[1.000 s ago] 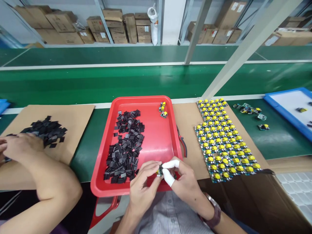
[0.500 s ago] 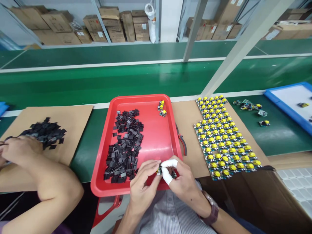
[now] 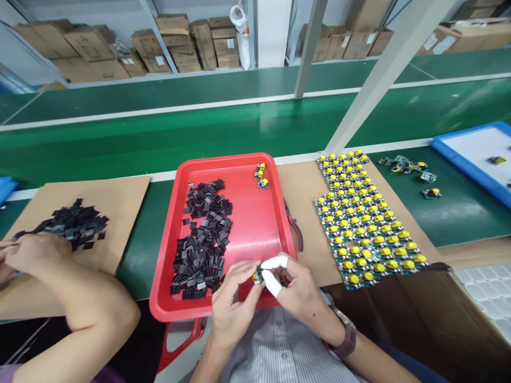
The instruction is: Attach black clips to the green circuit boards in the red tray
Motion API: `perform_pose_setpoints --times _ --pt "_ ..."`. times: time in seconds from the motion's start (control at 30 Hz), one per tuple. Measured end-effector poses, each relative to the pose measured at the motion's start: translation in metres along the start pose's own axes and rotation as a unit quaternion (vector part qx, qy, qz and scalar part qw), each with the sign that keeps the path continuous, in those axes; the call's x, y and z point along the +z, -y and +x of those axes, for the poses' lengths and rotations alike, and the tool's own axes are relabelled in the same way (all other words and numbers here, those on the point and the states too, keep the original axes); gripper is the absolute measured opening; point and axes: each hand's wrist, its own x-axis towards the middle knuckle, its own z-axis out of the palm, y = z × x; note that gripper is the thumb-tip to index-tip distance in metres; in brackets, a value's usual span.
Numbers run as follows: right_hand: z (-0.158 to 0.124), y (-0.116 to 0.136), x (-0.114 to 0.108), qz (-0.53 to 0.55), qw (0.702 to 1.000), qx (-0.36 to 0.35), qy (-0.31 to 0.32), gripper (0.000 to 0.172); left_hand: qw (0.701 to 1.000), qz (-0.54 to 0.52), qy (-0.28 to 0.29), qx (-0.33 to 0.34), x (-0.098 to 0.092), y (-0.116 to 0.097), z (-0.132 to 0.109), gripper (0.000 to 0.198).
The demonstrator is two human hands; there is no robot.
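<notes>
My left hand (image 3: 231,298) and my right hand (image 3: 297,290) meet over the near edge of a red tray (image 3: 275,213). Together they pinch one small circuit board (image 3: 257,275) with a yellow part. White finger cots cover my right thumb and forefinger. A heap of small black pieces (image 3: 203,239) fills the tray's left half. Two finished boards (image 3: 261,177) lie in its far right corner. A panel of several yellow-topped boards (image 3: 363,223) rests on cardboard to the right.
A co-worker's arm (image 3: 72,298) and hands work at the left by another pile of black pieces (image 3: 69,223) on cardboard. Red-handled cutters (image 3: 294,229) lie beside the tray. Loose boards (image 3: 411,170) and a blue tray (image 3: 475,159) sit at the right. A green conveyor (image 3: 199,133) runs behind.
The view has shifted slightly, so everything sits a little higher and to the left. My hands keep working the same small board; the co-worker's hands have drifted a little lower.
</notes>
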Motion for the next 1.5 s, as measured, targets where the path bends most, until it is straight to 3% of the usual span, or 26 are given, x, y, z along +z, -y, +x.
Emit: perform_pose_setpoints --times 0.17,0.57,0.73,0.8,0.87,1.0,1.13,1.23,1.37,1.43,1.5 --pt "-0.002 0.003 -0.004 0.072 0.997 0.012 0.035 0.012 0.995 -0.047 -0.006 -0.088 0.000 -0.004 0.000 0.025" --pt "0.008 0.018 -0.018 -0.076 0.992 -0.062 0.080 0.015 0.999 -0.008 0.036 -0.026 -0.003 -0.002 0.002 0.030" --pt "0.008 0.016 -0.026 0.011 0.987 -0.044 0.156 0.025 0.999 -0.029 -0.003 -0.046 -0.001 -0.001 0.000 0.033" --pt "0.004 0.012 -0.025 0.041 0.991 -0.032 0.127 0.040 0.996 -0.025 -0.018 -0.080 0.000 -0.001 -0.002 0.033" --pt "0.000 0.010 -0.024 0.028 0.995 -0.051 0.082 0.042 0.995 -0.017 -0.024 -0.096 0.001 -0.001 -0.004 0.035" --pt "-0.003 0.012 -0.022 -0.028 0.988 -0.107 0.111 0.032 0.999 0.023 -0.019 -0.043 0.003 -0.004 -0.002 0.039" --pt "-0.001 0.016 -0.018 -0.016 0.985 -0.098 0.142 0.029 0.998 0.056 -0.031 0.009 0.004 -0.006 0.001 0.043" --pt "0.001 0.013 -0.015 -0.013 0.986 -0.106 0.124 0.025 0.997 0.064 -0.036 0.026 0.005 -0.005 0.000 0.042" --pt "0.026 0.007 -0.021 -0.066 0.985 -0.136 0.078 0.015 0.994 0.111 -0.005 -0.018 0.006 -0.002 -0.003 0.057" --pt "0.058 0.007 -0.029 -0.156 0.973 -0.161 0.046 0.015 0.990 0.131 0.006 -0.051 0.007 0.001 -0.004 0.063" --pt "0.102 0.008 -0.038 -0.272 0.942 -0.198 0.016 0.019 0.987 0.151 0.021 -0.041 0.007 0.005 -0.005 0.053"
